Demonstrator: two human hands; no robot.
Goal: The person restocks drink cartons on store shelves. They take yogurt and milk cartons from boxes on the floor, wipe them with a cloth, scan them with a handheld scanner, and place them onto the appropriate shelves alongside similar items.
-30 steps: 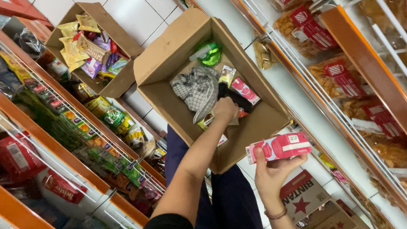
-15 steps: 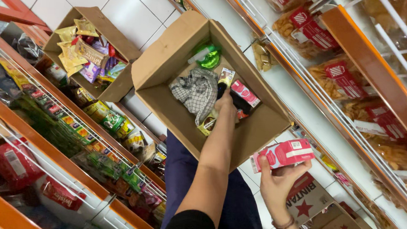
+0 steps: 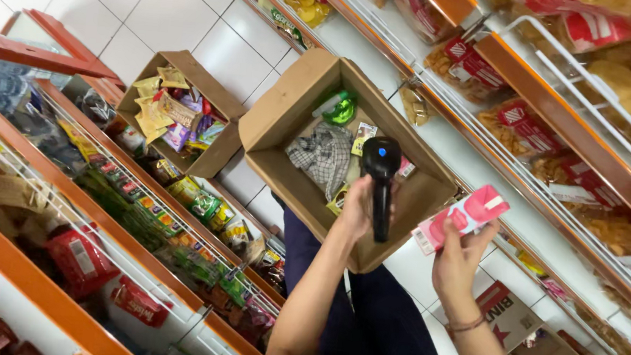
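So, biggest stuff first: shop shelves (image 3: 100, 204) with orange edges run along both sides, packed with snack bags and packets, and the white tiled floor (image 3: 155, 11) sits between them. An open cardboard box (image 3: 290, 114) is on the person's lap, with a checkered cloth (image 3: 323, 155), a green item (image 3: 342, 111) and a few small packets inside. A second open box (image 3: 215, 153) full of yellow and purple snack packets sits on the floor just beside it, near the left-hand shelf. More cartons (image 3: 522, 333) lie on the floor down at the lower right.

Left hand (image 3: 358, 208) is over the lap box, fingers clenched around the grip of a black handheld barcode scanner (image 3: 381, 179), its head with a blue button pointing up over the box's contents. Right hand (image 3: 459, 255) is just right of the box, fingers grasping a small pink and white carton (image 3: 464, 217), tilted, close to the scanner but not touching it. A thin bracelet (image 3: 466, 324) sits on that wrist.
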